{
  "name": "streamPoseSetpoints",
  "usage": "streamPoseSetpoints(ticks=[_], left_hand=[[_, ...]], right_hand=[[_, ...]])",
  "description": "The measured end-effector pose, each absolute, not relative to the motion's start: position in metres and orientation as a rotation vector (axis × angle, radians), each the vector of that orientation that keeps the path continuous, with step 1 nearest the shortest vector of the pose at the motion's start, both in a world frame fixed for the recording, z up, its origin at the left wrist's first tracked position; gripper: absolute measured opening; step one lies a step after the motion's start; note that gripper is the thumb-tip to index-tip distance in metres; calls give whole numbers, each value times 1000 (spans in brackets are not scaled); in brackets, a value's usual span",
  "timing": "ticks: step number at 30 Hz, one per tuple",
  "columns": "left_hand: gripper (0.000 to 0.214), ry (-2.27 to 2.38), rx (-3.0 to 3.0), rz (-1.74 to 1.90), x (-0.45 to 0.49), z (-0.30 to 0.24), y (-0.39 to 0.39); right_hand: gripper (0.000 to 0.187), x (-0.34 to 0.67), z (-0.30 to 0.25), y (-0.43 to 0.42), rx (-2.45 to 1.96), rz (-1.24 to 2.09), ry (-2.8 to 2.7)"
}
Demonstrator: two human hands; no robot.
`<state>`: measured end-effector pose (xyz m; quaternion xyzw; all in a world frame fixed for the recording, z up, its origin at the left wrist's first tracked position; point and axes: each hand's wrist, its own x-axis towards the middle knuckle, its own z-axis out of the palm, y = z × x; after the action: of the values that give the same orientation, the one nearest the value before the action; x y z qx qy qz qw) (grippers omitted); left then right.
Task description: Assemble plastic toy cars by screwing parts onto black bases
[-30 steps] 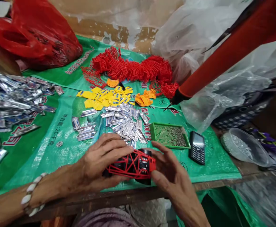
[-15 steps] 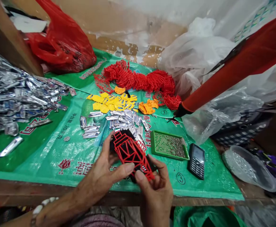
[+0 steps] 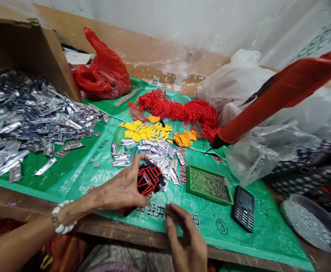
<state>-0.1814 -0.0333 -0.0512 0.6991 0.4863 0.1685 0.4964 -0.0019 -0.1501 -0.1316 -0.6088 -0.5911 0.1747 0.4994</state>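
My left hand (image 3: 122, 190) grips a red lattice shell over a black body (image 3: 149, 180), holding it just above the green woven sheet (image 3: 83, 170). My right hand (image 3: 186, 238) hovers near the table's front edge with its fingers loosely curled and nothing in it, a little apart from the piece. Behind the held piece lies a scatter of small silver parts (image 3: 156, 155). Farther back are yellow parts (image 3: 143, 130), orange parts (image 3: 184, 138) and a heap of red lattice shells (image 3: 179, 109).
A green tray of tiny screws (image 3: 208, 184) and a black keypad phone (image 3: 243, 208) lie to the right. A red-handled tool (image 3: 270, 98) hangs over them. A large silver pile (image 3: 26, 117), a cardboard box (image 3: 20, 41), a red bag (image 3: 104, 75), clear bags (image 3: 267, 151) and a bowl (image 3: 307, 223) surround.
My right hand has let go of the red-and-black piece and dropped toward the table edge. My left hand alone now holds it. The view has lifted and shifted left.
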Motion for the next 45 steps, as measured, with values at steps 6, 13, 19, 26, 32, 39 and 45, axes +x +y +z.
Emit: streamPoseSetpoints(ticks=[6, 13, 19, 26, 32, 39, 45], left_hand=[[48, 1002, 2198, -32, -177, -61, -26], [57, 863, 2359, 169, -179, -68, -25], [45, 847, 2394, 223, -183, -76, -26], [33, 765, 2405, 188, -179, -84, -24], [36, 797, 2397, 210, -178, -89, -26], [62, 781, 2604, 568, -182, -91, -43], [86, 708, 2747, 533, -190, -108, -54]], right_hand=[[26, 30, -119, -118, -1630, 352, -1568], [31, 17, -94, -103, -1605, 535, -1634], [51, 1, -88, -105, -1614, 1123, -1056], [41, -9, -87, -102, -1491, 1359, -906], [39, -13, -92, -101, -1416, 1429, -808], [33, -11, -94, -115, -1360, 1370, -694], [38, -4, -106, -120, -1368, 1365, -693]])
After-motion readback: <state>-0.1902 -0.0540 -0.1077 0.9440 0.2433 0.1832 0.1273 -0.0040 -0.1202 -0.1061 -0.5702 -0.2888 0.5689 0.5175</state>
